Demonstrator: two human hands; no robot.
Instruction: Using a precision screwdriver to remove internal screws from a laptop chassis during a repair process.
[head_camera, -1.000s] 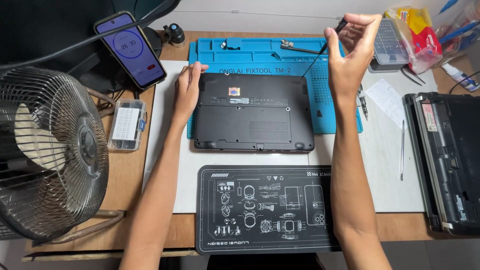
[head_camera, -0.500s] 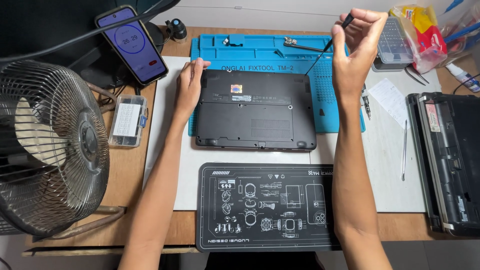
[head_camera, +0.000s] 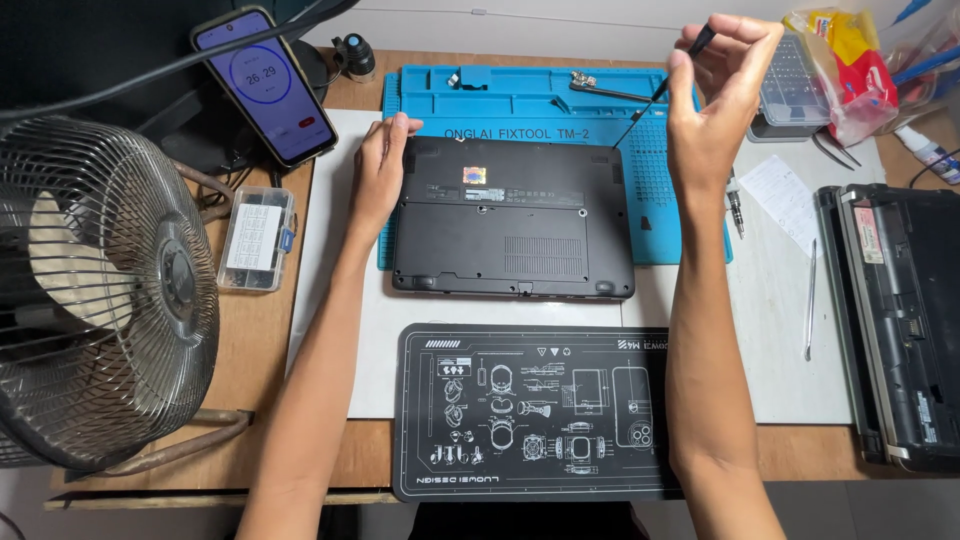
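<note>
A black laptop (head_camera: 510, 218) lies bottom-up on a blue repair mat (head_camera: 530, 100). My left hand (head_camera: 378, 170) rests flat on the laptop's far left corner, fingers spread. My right hand (head_camera: 715, 95) is raised over the laptop's far right corner and pinches a thin black screwdriver (head_camera: 655, 92). The screwdriver slants down and its tip meets the laptop's far right corner.
A black printed mat (head_camera: 535, 410) lies near the front edge. A wire-guard fan (head_camera: 95, 290) stands at left, with a clear parts box (head_camera: 257, 238) and a propped phone (head_camera: 265, 85) beside it. A second black device (head_camera: 900, 320) lies at right, near loose tools (head_camera: 810, 300) and a bit case (head_camera: 790, 90).
My right hand has shifted slightly with the screwdriver still at the laptop's far right corner. My left hand stays on the far left corner. The view has moved a little.
</note>
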